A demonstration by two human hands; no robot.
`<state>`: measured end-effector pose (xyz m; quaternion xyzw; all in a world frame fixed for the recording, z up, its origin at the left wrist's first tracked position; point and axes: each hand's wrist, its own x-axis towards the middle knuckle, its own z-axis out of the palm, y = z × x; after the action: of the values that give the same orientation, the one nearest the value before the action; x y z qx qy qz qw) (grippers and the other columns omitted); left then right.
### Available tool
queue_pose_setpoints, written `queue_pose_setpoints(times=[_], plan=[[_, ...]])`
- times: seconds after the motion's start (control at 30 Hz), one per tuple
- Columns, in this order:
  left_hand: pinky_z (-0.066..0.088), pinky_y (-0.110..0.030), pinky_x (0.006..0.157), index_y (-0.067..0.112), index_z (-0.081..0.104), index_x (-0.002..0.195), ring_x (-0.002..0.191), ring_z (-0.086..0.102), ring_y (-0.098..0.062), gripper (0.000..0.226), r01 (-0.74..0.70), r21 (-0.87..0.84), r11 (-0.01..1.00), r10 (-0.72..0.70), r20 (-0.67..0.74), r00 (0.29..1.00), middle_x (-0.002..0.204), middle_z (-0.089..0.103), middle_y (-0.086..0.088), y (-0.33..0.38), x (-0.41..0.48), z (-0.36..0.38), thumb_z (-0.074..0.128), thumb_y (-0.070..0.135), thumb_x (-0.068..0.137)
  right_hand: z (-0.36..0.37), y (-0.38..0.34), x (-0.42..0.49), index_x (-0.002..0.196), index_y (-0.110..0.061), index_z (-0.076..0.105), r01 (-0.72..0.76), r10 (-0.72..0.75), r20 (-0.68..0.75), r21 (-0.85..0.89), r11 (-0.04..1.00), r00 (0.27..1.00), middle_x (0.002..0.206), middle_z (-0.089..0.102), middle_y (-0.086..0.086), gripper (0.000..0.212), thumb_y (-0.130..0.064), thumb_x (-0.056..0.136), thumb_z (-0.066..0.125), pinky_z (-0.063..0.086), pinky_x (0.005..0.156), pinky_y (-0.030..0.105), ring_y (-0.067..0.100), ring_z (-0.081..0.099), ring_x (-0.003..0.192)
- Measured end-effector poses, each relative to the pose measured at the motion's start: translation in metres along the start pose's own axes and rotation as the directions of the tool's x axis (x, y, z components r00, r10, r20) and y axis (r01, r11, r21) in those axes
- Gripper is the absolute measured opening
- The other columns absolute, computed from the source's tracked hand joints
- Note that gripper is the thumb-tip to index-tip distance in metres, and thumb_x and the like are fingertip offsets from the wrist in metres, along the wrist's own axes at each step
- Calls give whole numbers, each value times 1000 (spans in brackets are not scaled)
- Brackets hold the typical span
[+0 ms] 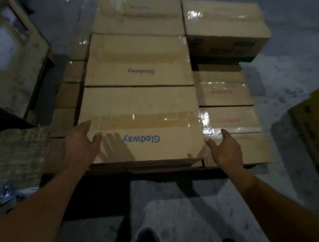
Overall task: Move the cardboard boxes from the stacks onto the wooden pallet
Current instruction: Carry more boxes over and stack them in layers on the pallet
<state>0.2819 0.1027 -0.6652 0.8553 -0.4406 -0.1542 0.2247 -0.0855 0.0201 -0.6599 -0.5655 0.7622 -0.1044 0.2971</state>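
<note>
Head view: left hand (pixel 82 144) and right hand (pixel 227 149), fingers (pixel 225 134) spread and holding nothing, flank nearest box (pixel 141 117)

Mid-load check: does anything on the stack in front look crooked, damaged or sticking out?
One thing: below the near edge of the nearest Glodway box, a loose cardboard flap juts out toward the person instead of lying flat. It is too dark to tell what it belongs to. The second Glodway box behind sits square, its tape intact.
</note>
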Motion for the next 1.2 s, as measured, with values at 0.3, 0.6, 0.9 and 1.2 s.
queue_pose_setpoints(times=[0.3,0.6,0.9,1.2], plan=[[49,-49,95,1,61,131,115,57,-43,51,-513,115,851,525,-132,841,128,62,-23,274,-25,-80,63,32,91,-256,-13,-6,143,-7,47,145,-198,-447,-149,978,872,142,52,21,61,-47,98,54,42,101,51,44,47,127],[51,-49,89,-2,67,120,103,63,-43,62,-817,77,572,811,-201,549,115,67,-23,599,-142,-101,49,45,83,-544,106,-46,143,-12,50,91,-79,-743,-25,996,664,145,49,17,59,-48,96,57,42,100,48,40,44,130],[50,-56,91,-2,68,117,102,64,-45,58,-949,-137,283,943,-139,301,113,68,-23,839,-310,4,58,40,80,-697,320,-95,143,-15,49,-161,185,-834,117,980,519,145,50,15,60,-53,96,53,42,101,50,39,45,129],[52,-48,87,-1,64,125,107,63,-42,60,-964,-261,45,999,30,38,119,66,-22,963,-414,150,57,42,85,-723,491,-104,146,-13,45,-425,439,-815,268,865,379,146,49,15,64,-55,98,48,43,100,49,38,46,130]])
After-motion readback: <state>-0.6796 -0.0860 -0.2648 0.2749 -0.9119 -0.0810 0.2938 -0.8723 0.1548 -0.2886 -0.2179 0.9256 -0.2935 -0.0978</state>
